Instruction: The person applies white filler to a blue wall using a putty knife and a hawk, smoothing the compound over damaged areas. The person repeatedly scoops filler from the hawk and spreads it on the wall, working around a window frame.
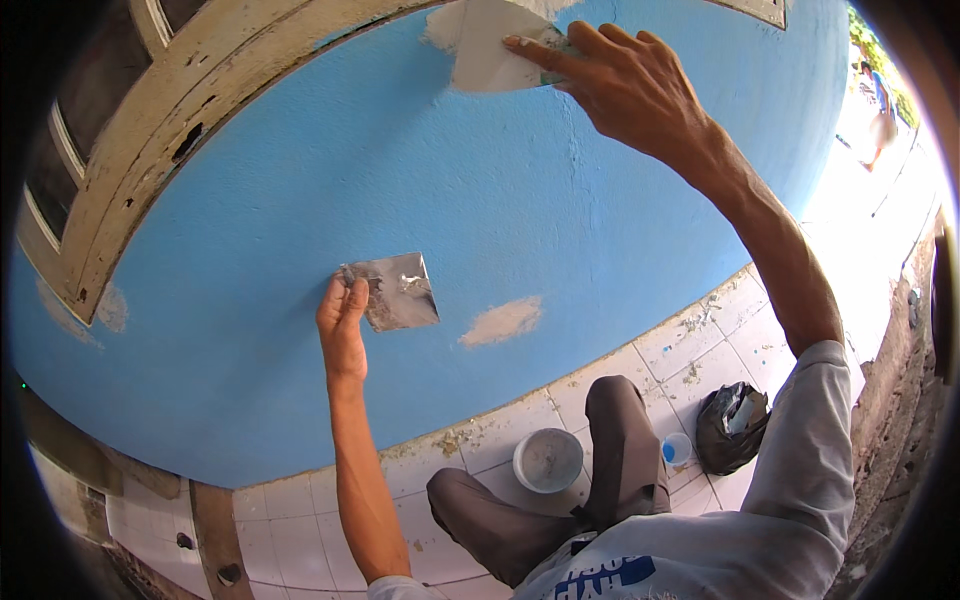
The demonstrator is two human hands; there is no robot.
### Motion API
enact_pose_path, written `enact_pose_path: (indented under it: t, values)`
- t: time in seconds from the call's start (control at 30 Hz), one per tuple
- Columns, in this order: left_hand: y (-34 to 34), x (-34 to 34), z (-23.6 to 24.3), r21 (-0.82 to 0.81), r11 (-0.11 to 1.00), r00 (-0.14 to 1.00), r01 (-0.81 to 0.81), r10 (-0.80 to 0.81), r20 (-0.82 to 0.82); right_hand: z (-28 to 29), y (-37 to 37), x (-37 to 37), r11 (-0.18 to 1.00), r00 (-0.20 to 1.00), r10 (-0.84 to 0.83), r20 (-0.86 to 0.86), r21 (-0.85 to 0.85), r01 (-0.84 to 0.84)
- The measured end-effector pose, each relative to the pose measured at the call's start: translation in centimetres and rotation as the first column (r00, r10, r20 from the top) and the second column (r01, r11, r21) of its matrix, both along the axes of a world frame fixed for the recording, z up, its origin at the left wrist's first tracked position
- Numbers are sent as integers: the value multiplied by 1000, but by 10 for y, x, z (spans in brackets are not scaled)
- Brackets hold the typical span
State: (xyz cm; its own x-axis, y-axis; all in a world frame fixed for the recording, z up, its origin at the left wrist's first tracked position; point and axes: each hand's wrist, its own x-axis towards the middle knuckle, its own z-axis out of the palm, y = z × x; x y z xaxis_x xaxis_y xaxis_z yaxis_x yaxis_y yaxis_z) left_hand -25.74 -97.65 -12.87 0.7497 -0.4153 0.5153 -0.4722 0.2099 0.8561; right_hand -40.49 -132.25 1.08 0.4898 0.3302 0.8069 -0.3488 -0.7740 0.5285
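Up at the top of the blue wall [420, 190], my right hand [635, 95] grips a wide putty knife [487, 60], its index finger stretched along the blade. The blade lies against or very close to a pale filler patch [440, 28] below the window frame. Lower and to the left, my left hand [345, 315] pinches a second flat metal putty knife [402, 292] smeared with grey filler, held out in front of the wall. Its handle is mostly hidden by my fingers. Another dried filler patch [502, 320] shows to the right of that blade.
A worn cream window frame [150, 150] runs along the upper left. Between my knees stands a round bucket [548, 460] with grey residue. Beside my right leg are a small plastic cup [676, 449] and a black plastic bag [733, 430]. Crumbs litter the white floor tiles [690, 350]. A person [880, 110] appears far right.
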Motion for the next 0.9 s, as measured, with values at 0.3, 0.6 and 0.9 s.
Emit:
enact_pose_path:
  t: [0.3,0.6,0.9]
  values:
    - [1,2,-2,7,1000,1000,4,-4,11,-12,-48,-31,998,998,-65,0,-2,65]
    - [0,0,-1,-11,1000,1000,9,-9,-5,-1,12,-10,992,996,92,-11,-82,-92]
    - [5,4,-1,4,1000,1000,4,-4,-19,10,10,-1,991,995,-95,-4,-91,94]
